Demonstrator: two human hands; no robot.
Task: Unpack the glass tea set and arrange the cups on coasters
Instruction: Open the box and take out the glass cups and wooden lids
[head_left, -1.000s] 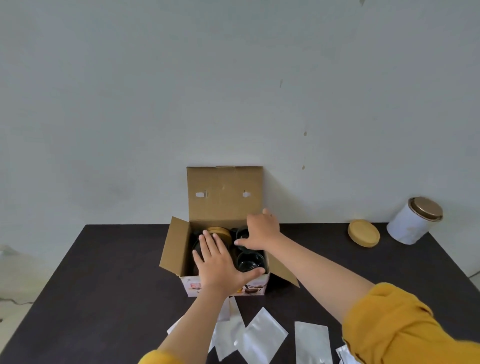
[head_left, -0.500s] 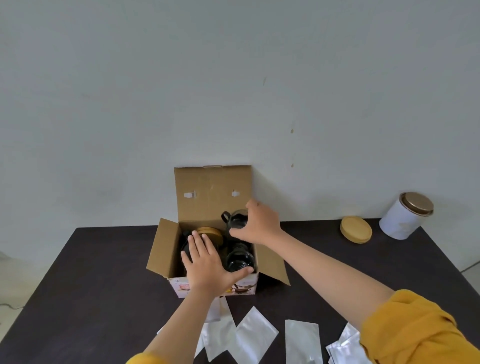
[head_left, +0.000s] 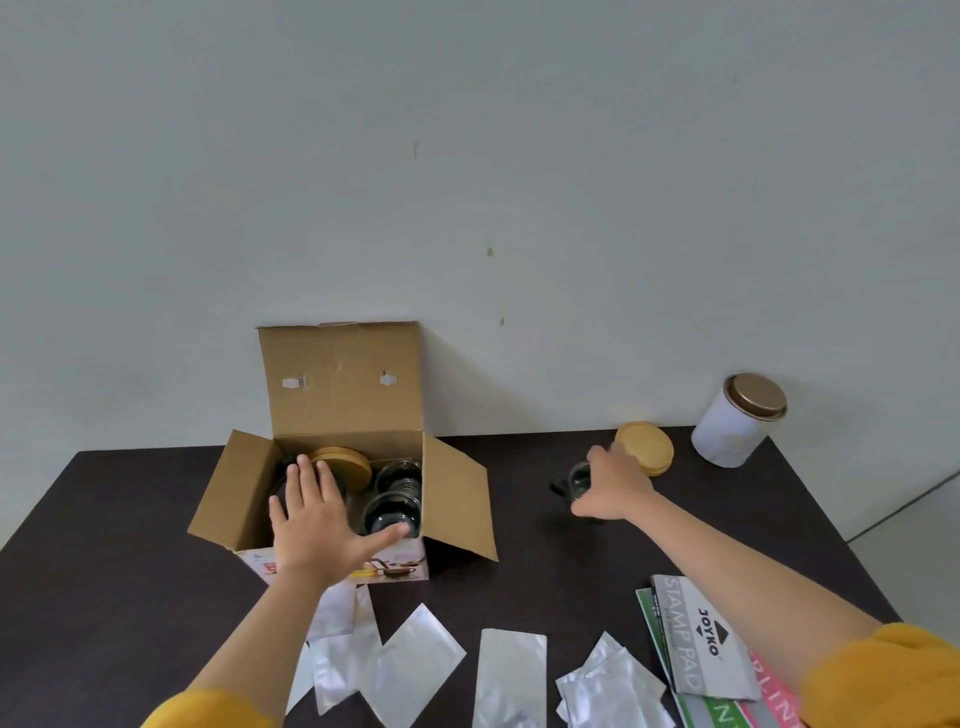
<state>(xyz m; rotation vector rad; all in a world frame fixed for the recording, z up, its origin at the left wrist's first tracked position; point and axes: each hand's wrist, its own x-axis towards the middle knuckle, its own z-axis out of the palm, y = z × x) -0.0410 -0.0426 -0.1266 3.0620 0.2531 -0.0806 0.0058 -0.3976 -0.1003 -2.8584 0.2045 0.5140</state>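
A dark table (head_left: 545, 582) stands against a pale wall; on it, left of centre, sits an open cardboard box (head_left: 457, 499) with its flaps spread and its lid flap upright; right of the box a glass cup (head_left: 577, 480) stands on the tabletop (partly hidden by a hand, so its base is hard to make out); just behind it lies a round wooden coaster (head_left: 647, 448); at the far right corner stands a white tin (head_left: 735, 423) with a bronze lid; along the near edge lie several silver foil pouches (head_left: 415, 670), some overlapping; to their right a grey stamp pad packet (head_left: 701, 639) rests on green and pink sheets.
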